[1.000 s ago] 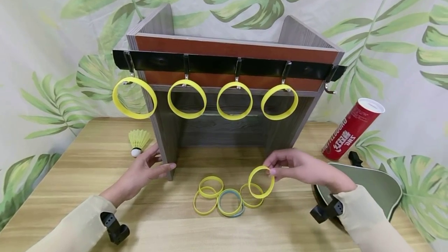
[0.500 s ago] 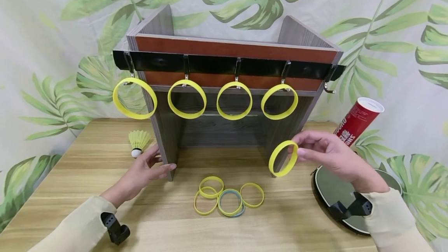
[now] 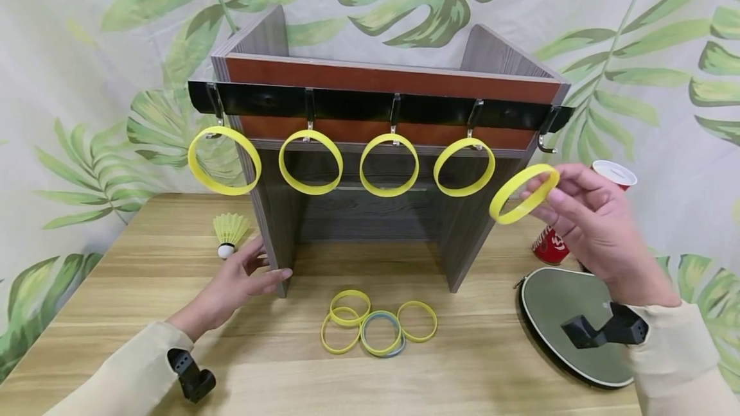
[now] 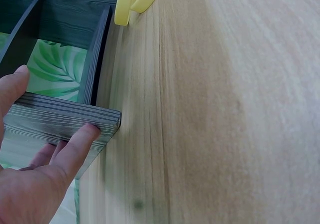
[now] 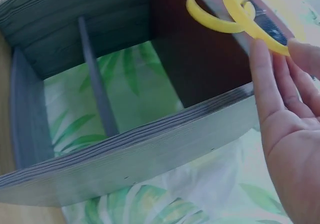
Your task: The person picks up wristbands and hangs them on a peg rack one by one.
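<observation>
My right hand (image 3: pixel 607 230) pinches a yellow ring band (image 3: pixel 498 201) between thumb and fingers, tilted, just below the bare rightmost hook (image 3: pixel 545 146). That hook is on a black rail (image 3: pixel 352 106) across the front of a grey wooden shelf unit (image 3: pixel 270 236). On the rail's other hooks hang several yellow rings (image 3: pixel 389 192). In the right wrist view the held ring (image 5: pixel 250 27) overlaps a hanging ring (image 5: pixel 210 22). At the unit's lower left, my left hand (image 3: pixel 234 284) grips the side panel (image 4: pixel 65 115), thumb on one face and fingers on the other.
Several yellow rings (image 3: pixel 417 340) and a blue one (image 3: pixel 395 353) lie on the wooden table (image 3: pixel 289 384) in front of the unit. A yellow shuttlecock (image 3: pixel 230 230) stands left. To the right are a partly hidden red tube (image 3: pixel 549 247) and an olive zipped case (image 3: pixel 566 300).
My right hand has lifted the yellow ring from above the loose rings, up and to the right, toward the bare hook. My left hand stays on the panel.
</observation>
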### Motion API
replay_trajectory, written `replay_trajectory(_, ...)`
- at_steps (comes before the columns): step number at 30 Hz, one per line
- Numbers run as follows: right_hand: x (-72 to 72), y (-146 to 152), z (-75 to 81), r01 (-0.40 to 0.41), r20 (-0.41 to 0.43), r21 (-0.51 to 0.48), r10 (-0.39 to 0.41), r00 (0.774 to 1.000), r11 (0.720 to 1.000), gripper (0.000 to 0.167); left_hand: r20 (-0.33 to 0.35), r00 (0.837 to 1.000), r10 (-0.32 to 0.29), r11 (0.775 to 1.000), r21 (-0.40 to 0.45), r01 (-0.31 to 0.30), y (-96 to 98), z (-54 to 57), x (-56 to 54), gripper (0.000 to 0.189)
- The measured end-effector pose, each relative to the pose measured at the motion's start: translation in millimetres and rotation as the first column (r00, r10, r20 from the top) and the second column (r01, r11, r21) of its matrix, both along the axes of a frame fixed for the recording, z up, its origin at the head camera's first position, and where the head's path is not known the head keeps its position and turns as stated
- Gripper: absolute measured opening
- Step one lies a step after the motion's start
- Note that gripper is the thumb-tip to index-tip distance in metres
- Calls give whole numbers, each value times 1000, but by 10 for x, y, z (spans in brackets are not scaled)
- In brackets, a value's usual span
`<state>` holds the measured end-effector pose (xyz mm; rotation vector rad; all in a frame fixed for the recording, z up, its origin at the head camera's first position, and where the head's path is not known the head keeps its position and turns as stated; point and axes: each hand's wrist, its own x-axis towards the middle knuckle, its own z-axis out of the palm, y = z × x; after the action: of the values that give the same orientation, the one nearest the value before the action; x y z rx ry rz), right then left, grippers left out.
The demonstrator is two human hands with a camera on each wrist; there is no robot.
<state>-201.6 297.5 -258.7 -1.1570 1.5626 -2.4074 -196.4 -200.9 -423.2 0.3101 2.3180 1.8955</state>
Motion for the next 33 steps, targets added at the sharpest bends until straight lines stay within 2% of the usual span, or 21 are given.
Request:
replay_trajectory(3,-34,4,65,-56,6,-110,57,998,992,35,0,1000,2,1000,-1,-2,-2,1,2,73)
replay_trajectory(5,-36,17,100,-44,12,-139,47,999,989,34,-2,1000,1,1000,-2,-1,3,8,-2,73)
replay_trajectory(7,-30,27,123,0,28,-153,4,1000,988,34,-1,1000,-1,1000,-2,1,6,14,-6,73)
replay_trajectory(9,-23,34,134,68,46,-147,-62,997,987,33,1,1000,-3,1000,-1,3,7,19,-7,73)
replay_trajectory(13,-26,43,128,210,76,-81,-204,976,974,30,5,1000,-3,1000,-4,3,4,20,1,73)
replay_trajectory(16,-46,58,99,241,90,-43,-237,967,969,29,6,1000,1,1000,-6,-1,2,15,5,74)
replay_trajectory(23,-63,69,17,237,123,23,-238,963,971,29,4,1000,3,1000,-4,-3,6,0,1,74)
replay_trajectory(29,-56,56,4,245,99,60,-250,963,968,28,9,1000,2,1000,-3,-2,4,-2,-2,74)
replay_trajectory(33,-50,54,-19,224,97,68,-230,968,972,30,10,1000,0,1000,-4,0,1,1,0,75)
